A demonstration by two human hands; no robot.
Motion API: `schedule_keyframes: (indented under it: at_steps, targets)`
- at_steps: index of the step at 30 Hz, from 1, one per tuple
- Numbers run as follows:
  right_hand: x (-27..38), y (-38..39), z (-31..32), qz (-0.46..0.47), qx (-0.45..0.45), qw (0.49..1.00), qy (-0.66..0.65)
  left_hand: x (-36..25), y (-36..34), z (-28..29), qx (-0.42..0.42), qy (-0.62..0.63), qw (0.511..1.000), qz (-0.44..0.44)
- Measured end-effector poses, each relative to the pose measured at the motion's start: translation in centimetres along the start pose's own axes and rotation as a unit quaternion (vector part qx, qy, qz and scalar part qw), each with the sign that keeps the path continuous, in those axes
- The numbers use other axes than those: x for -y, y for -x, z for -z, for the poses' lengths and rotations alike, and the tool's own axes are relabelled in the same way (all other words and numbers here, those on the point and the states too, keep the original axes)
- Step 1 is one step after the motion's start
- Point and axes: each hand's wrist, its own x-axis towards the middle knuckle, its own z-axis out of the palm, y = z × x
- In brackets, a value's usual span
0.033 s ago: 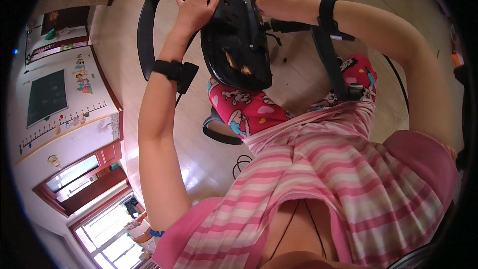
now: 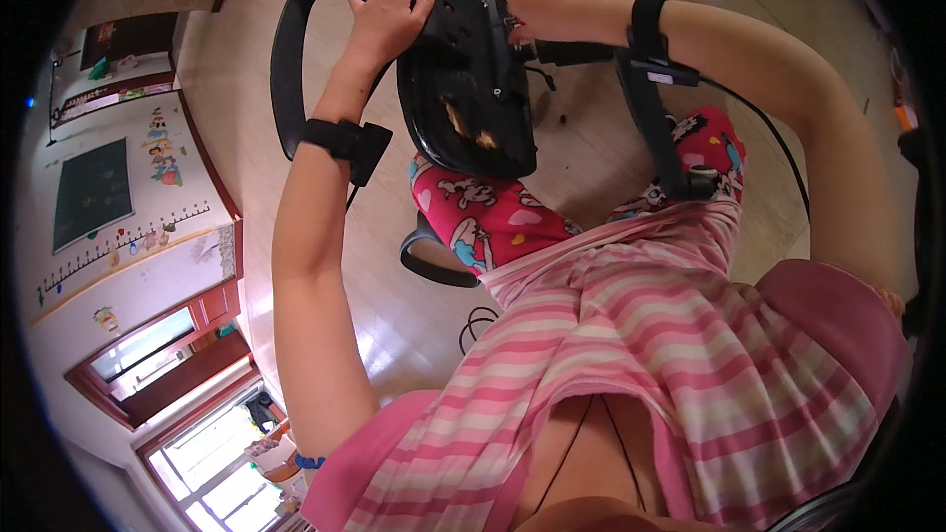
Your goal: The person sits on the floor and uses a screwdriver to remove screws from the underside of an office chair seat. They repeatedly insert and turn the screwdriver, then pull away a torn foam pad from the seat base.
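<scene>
A black oval chair part (image 2: 463, 108) with holes, a metal mechanism and a torn patch showing tan material is held tilted above my legs. My left hand (image 2: 392, 20) grips its upper left edge, beside a looped black armrest (image 2: 291, 69). My right hand (image 2: 557, 12) is closed at the mechanism on the part's right side, around something small with a bit of red that I cannot make out. Just right of that hand is the black wheeled chair base (image 2: 645, 123), one caster (image 2: 702, 180) between my knees.
Another black looped piece (image 2: 429, 256) lies by my left leg, near a thin cable (image 2: 473, 325) on the pale floor (image 2: 345, 335). At the left are a wall (image 2: 177, 227) with a dark board and stickers, and a bright window (image 2: 207, 468).
My right hand and wrist have shifted very slightly at the mechanism, showing more of the band's device and cable. My left hand holds steady.
</scene>
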Motion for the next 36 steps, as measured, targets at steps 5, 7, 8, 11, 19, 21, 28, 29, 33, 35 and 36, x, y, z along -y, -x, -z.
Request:
schedule_keyframes:
  at_steps: [5, 7, 8, 11, 19, 21, 28, 29, 33, 35, 36]
  targets:
    - [0.5, 0.9, 1.7, -0.235, 0.241, 0.811, -0.478, -0.7, -0.1, 0.2, 0.000, -0.007, 1.000, -0.013]
    - [0.4, 1.1, 1.7, -0.248, 0.257, 0.757, -0.548, -0.7, -0.1, 0.1, -0.004, -0.015, 1.000, -0.017]
    - [0.4, 1.1, 1.5, -0.254, 0.267, 0.726, -0.581, -0.7, -0.1, 0.1, -0.002, -0.011, 1.000, -0.016]
    - [0.3, 1.3, 0.5, -0.117, 0.139, 0.939, -0.292, -0.6, -0.1, 0.0, -0.002, -0.002, 1.000, -0.021]
    - [0.2, 1.5, -1.0, -0.093, 0.057, 0.982, -0.153, -0.1, -0.8, -0.1, -0.015, 0.013, 0.996, -0.083]
    - [0.0, 1.5, -0.9, -0.221, 0.179, 0.831, -0.479, 0.0, -0.7, -0.3, -0.018, 0.028, 0.996, -0.080]
    - [0.2, 1.6, -0.7, -0.250, 0.262, 0.655, -0.663, -0.2, -0.7, -0.1, -0.040, 0.043, 0.994, -0.089]
    - [0.3, 1.6, -0.9, -0.238, 0.248, 0.747, -0.569, -0.3, -0.7, -0.1, -0.043, 0.047, 0.994, -0.091]
    - [0.0, 1.2, -1.3, 0.086, -0.037, 0.993, -0.072, -0.5, -0.7, 0.1, -0.040, 0.056, 0.993, -0.092]
    - [-0.3, 1.0, -1.2, 0.037, -0.021, 0.997, 0.058, -0.5, -0.7, 0.1, -0.045, 0.056, 0.993, -0.095]
    - [-0.4, 0.9, -1.1, 0.033, -0.035, 0.997, 0.064, -0.5, -0.7, 0.1, -0.047, 0.057, 0.993, -0.096]
